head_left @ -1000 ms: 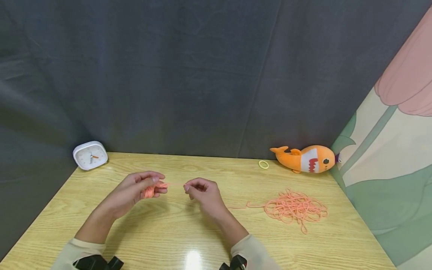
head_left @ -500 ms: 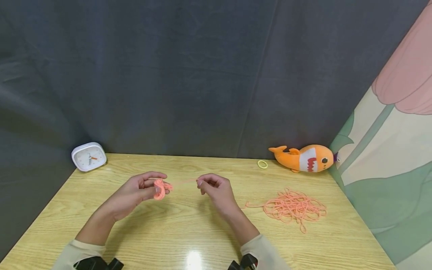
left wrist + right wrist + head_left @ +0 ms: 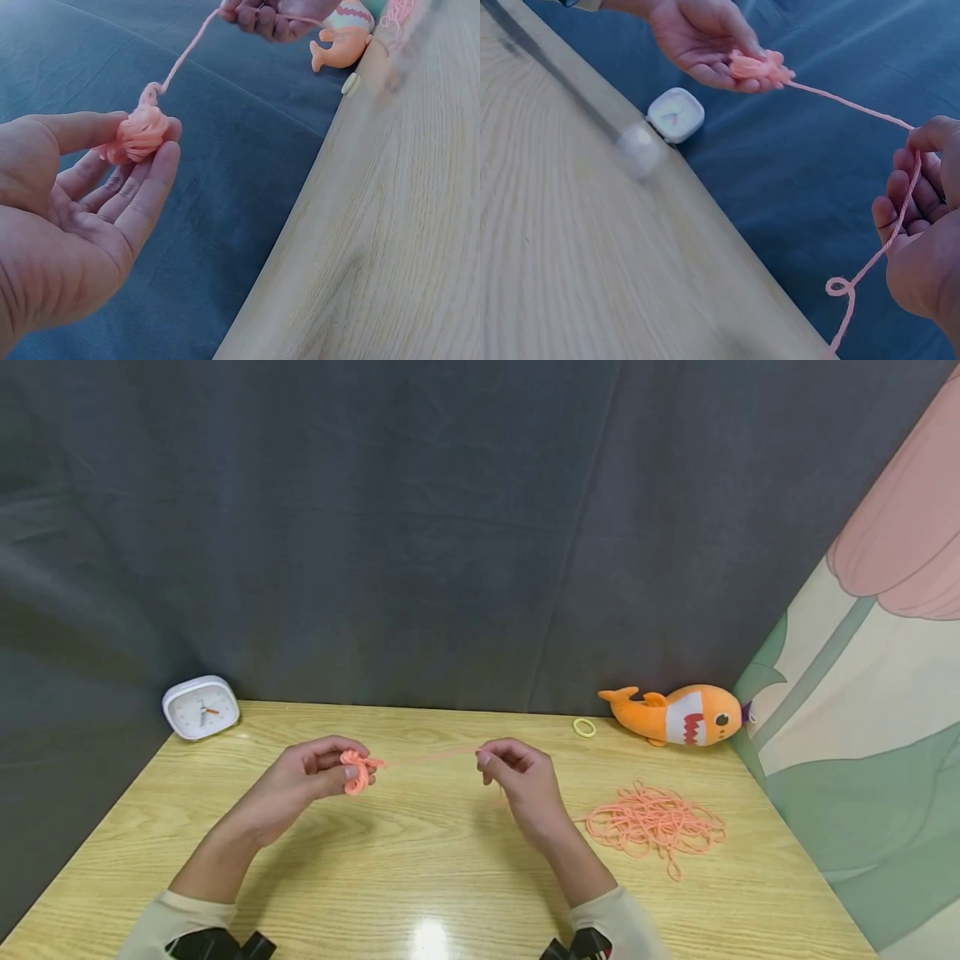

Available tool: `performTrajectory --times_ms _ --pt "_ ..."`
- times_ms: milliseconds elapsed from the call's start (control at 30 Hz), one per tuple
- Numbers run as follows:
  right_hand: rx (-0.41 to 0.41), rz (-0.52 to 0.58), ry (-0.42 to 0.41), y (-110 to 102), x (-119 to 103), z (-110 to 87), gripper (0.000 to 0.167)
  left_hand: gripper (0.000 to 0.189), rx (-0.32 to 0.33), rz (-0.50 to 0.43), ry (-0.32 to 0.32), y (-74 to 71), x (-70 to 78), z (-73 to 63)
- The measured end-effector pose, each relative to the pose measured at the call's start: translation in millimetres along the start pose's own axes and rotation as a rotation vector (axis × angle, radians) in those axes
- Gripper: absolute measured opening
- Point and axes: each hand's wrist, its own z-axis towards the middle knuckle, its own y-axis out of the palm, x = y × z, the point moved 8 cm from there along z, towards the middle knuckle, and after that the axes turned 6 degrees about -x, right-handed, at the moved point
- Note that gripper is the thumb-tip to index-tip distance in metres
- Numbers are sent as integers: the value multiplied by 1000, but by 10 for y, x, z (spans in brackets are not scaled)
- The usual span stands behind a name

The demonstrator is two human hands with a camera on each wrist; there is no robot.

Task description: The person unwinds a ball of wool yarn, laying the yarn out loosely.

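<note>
My left hand (image 3: 300,781) pinches a small wound bundle of coral yarn (image 3: 141,135) between thumb and fingertips, above the table. From the bundle a single yarn strand (image 3: 847,103) runs across to my right hand (image 3: 521,785), which pinches it between thumb and index finger. In the right wrist view the strand passes on down over the right palm and forms a small loop (image 3: 840,287) below the hand. A loose tangled heap of the same yarn (image 3: 656,822) lies on the table to the right of my right hand.
At the table's back left stands a white clock (image 3: 201,707). A yellow ring (image 3: 584,727) and an orange plush shark (image 3: 678,715) lie along the back right edge. Behind the wooden table (image 3: 420,877) hangs a dark curtain (image 3: 420,527); a patterned cloth (image 3: 885,710) borders the right side.
My right hand has moved right and slightly up, drawing the strand longer between the hands. My left hand stays nearly in place, with the bundle turned in its fingers.
</note>
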Motion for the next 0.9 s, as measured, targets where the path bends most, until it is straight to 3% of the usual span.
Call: performTrajectory --times_ms 367,567,900 --pt "80 -2 -33 -459 -169 -148 7 41 31 13 11 -21 32 -19" --pt "110 5 -39 -629 -210 -222 9 36 40 2 2 -22 46 -22" --pt "162 186 -156 -877 -402 -267 14 39 75 57 -17 -65 74 -39"
